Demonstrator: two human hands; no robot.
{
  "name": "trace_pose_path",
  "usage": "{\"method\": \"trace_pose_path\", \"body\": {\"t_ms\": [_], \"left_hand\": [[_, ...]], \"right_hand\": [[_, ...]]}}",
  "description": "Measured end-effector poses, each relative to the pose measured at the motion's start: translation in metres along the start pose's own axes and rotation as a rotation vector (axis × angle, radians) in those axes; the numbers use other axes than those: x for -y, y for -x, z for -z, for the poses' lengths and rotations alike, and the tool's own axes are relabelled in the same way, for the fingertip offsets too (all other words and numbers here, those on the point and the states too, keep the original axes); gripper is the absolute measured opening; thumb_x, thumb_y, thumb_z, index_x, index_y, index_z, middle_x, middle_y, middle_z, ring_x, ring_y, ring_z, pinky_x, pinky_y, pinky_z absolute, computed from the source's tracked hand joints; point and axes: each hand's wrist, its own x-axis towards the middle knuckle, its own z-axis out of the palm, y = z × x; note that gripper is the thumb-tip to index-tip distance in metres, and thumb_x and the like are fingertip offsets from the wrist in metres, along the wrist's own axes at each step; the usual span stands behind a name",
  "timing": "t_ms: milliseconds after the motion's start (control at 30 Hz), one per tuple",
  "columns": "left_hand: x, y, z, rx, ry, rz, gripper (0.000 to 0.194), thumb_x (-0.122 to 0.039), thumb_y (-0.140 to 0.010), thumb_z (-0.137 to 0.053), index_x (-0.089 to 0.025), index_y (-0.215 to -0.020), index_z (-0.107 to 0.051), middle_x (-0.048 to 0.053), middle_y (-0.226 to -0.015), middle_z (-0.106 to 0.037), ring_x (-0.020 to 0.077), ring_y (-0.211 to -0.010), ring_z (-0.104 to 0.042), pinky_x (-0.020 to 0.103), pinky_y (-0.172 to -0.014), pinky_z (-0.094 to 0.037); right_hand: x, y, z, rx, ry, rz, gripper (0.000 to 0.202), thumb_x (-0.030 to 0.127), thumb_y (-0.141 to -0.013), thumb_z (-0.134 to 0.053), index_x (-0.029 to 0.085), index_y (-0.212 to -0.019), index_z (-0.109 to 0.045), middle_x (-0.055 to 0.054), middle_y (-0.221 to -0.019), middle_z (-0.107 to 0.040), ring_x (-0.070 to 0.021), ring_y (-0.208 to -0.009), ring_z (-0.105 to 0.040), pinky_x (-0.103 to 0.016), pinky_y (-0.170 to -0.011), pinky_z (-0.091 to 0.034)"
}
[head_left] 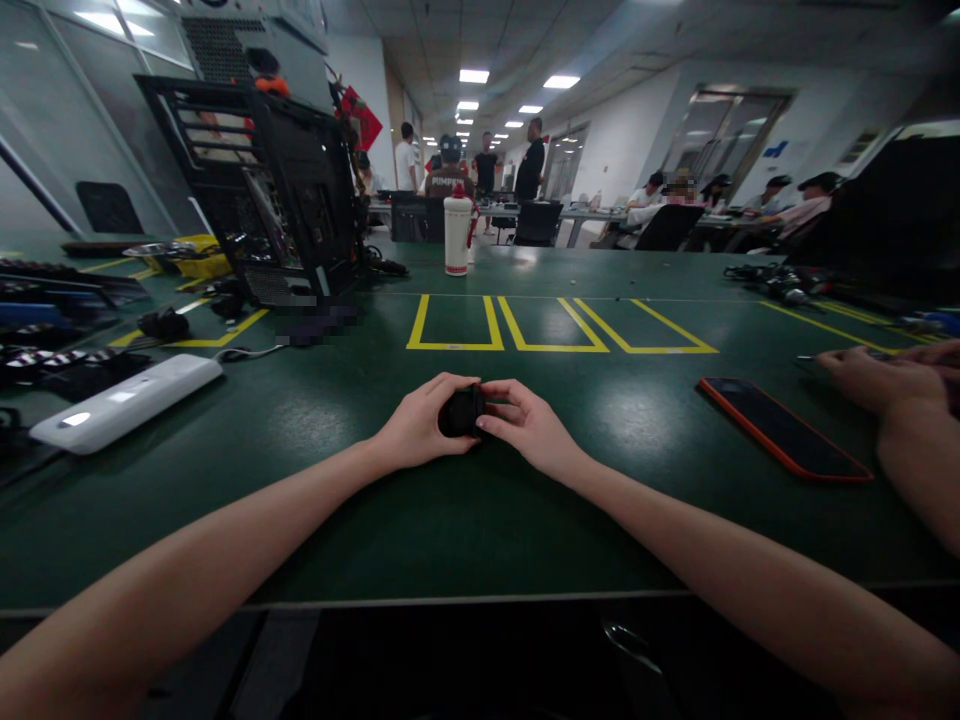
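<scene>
While both forearms reach in over the near edge of the bench (450, 540), the two hands meet around a small black object (457, 413). The left hand (409, 425) has its fingers curved around the object's left side, thumb below; the right hand (544, 432) pinches at its right side with thumb and fingertips. The object sits between the palms, low over the bench, and whether it touches the surface I cannot tell. As for progress, the grip is made and the object has not been set down apart from the hands. Its details are too dark to show whether any part has been fitted, turned or taken off, so how much remains cannot be judged.

To the right lies an orange-edged phone (784, 428), with a co-worker's hands (881, 382) beyond it; to the left, a white power strip (131, 403). Farther out, three yellow tape outlines (553, 349) mark the bench, apart from the held object. Behind them stand a white bottle (457, 240) and, leftward, an open black computer case (300, 200). Several people are in the background.
</scene>
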Motion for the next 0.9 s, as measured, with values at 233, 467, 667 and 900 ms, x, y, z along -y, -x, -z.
{"method": "trace_pose_path", "body": {"t_ms": [233, 467, 667, 900], "left_hand": [[-0.0006, 0.0000, 0.0002, 0.006, 0.001, 0.004, 0.058, -0.027, -0.065, -0.066, -0.021, -0.117, -0.041, 0.006, -0.110, -0.052, 0.0202, -0.102, -0.052, 0.035, -0.087, -0.044], [0.0007, -0.0002, 0.0002, 0.012, -0.007, 0.006, 0.060, -0.027, -0.064, -0.067, -0.020, -0.117, -0.041, 0.006, -0.111, -0.052, 0.0202, -0.102, -0.051, 0.035, -0.087, -0.043], [0.0010, 0.0009, 0.0006, 0.008, 0.004, -0.001, 0.058, -0.026, -0.065, -0.066, -0.021, -0.117, -0.041, 0.005, -0.110, -0.052, 0.0197, -0.101, -0.052, 0.034, -0.087, -0.043], [-0.0001, 0.0002, 0.0002, 0.002, 0.003, 0.007, 0.058, -0.026, -0.064, -0.066, -0.022, -0.116, -0.042, 0.006, -0.110, -0.052, 0.0211, -0.102, -0.052, 0.036, -0.086, -0.044]], "right_hand": [[-0.0025, 0.0017, 0.0003, 0.042, -0.009, 0.023, 0.032, 0.015, -0.071, -0.062, 0.021, -0.100, -0.051, -0.002, -0.106, -0.056, -0.0178, -0.103, -0.057, -0.036, -0.092, -0.046], [-0.0036, -0.0003, -0.0013, 0.005, -0.026, 0.027, 0.021, 0.022, -0.073, -0.061, 0.020, -0.093, -0.053, -0.001, -0.096, -0.058, -0.0164, -0.091, -0.061, -0.035, -0.083, -0.050], [-0.0007, 0.0002, -0.0008, -0.009, 0.045, 0.022, 0.031, 0.015, -0.071, -0.061, 0.020, -0.101, -0.053, -0.004, -0.107, -0.056, -0.0183, -0.104, -0.055, -0.038, -0.094, -0.043], [-0.0022, 0.0023, -0.0005, 0.049, -0.019, 0.031, 0.029, 0.017, -0.072, -0.061, 0.022, -0.098, -0.050, -0.002, -0.107, -0.054, -0.0172, -0.102, -0.057, -0.036, -0.090, -0.047]]}}
